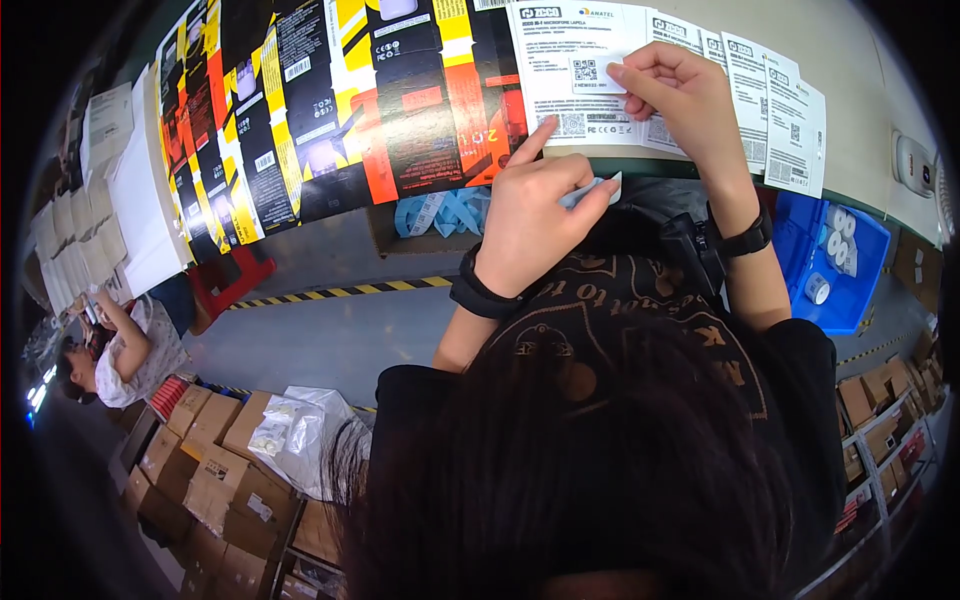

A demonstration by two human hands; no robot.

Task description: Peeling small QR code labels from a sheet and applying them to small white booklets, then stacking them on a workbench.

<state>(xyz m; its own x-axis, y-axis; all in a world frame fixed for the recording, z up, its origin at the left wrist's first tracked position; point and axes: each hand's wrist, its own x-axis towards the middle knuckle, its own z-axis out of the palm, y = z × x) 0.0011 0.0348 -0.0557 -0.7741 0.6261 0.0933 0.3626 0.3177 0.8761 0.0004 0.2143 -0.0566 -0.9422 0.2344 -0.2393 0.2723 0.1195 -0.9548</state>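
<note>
My right hand (690, 100) pinches the right edge of a small white QR-code sticker (587, 75), which lies over a printed white leaflet (560, 45); whether it is stuck down I cannot tell. At the lower edge of that leaflet, the index finger of my left hand (545, 205) stretches out and touches the paper. Its other fingers are curled round a pale blue strip (592, 190), only partly visible. More printed white leaflets (745, 110) overlap in a row on the right. Left of my hands lie flat printed cartons (330, 110) in black, yellow and red.
Below the table edge sits a cardboard box holding blue strips (440, 212). A blue bin (845, 265) with white label rolls stands at the right. Another person (130, 345) works at the far left. Stacked cardboard boxes (225, 480) and a metal shelf (885, 450) stand behind me.
</note>
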